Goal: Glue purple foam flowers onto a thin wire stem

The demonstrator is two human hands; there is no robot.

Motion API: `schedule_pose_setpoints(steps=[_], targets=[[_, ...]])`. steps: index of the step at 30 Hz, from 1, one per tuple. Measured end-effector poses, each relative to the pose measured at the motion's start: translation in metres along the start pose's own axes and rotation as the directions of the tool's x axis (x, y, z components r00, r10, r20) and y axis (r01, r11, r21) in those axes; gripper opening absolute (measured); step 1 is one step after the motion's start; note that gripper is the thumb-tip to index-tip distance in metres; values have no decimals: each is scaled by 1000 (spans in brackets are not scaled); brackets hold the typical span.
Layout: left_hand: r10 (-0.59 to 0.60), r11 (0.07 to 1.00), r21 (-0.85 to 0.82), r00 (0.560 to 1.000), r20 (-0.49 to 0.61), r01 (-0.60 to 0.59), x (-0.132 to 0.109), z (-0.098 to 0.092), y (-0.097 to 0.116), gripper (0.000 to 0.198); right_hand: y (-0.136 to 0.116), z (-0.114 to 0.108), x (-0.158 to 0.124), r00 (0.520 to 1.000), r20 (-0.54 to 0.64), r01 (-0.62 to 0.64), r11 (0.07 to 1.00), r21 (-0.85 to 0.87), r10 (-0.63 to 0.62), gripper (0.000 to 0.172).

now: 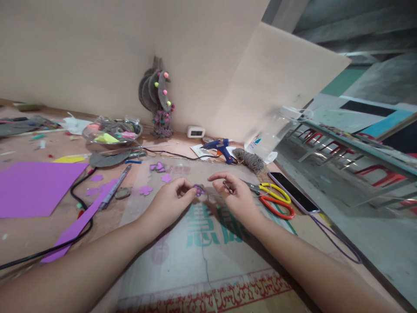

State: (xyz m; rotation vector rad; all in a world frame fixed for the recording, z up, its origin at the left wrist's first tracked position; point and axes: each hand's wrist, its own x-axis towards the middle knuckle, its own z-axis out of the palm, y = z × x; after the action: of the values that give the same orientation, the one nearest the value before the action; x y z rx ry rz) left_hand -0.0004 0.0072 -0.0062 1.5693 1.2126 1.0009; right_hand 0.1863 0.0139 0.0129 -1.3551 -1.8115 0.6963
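Observation:
Between the thumb and fingers of my left hand (172, 198) is a small purple flower with grey edging (199, 190). My right hand (235, 195) is just to its right, with the index finger stretched toward the flower. Its other fingers curl around something small and greyish that I cannot make out. A thin grey strand of yarn (205, 258) trails down the sheet below my hands. Flat purple flower cutouts (145, 190) lie left of my left hand, near a grey-edged purple piece (157, 167). Scissors with yellow and orange handles (276, 206) lie beside my right hand.
A blue glue gun (219, 148) and a grey yarn bundle (250, 160) lie behind my hands. At right is a phone (293, 192). A purple sheet (39, 189), a black cable (73, 190) and a bowl of scraps (112, 132) are left; a pompom decoration (158, 95) stands at the wall.

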Motion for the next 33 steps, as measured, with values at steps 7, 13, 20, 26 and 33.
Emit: schedule_pose_setpoints(steps=[7, 13, 20, 26, 33], targets=[[13, 1000, 0, 1000, 2, -13, 0, -1, 0, 19, -3, 9, -12, 958, 273, 40, 985, 169, -86, 56], [48, 999, -5, 999, 10, -48, 1, -1, -3, 17, -4, 13, -19, 886, 433, 112, 983, 144, -164, 69], [7, 999, -40, 1000, -3, -7, 1, -1, 0, 17, -2, -3, -7, 970, 9, 243, 968, -63, -243, 56], [-16, 998, -64, 1000, -14, 15, 1, 0, -2, 18, 23, -30, 24, 962, -185, 143, 950, -279, -199, 30], [5, 999, -47, 1000, 8, -5, 0, -1, 0, 21, 21, -23, 20, 968, 65, 250, 904, -347, -243, 27]])
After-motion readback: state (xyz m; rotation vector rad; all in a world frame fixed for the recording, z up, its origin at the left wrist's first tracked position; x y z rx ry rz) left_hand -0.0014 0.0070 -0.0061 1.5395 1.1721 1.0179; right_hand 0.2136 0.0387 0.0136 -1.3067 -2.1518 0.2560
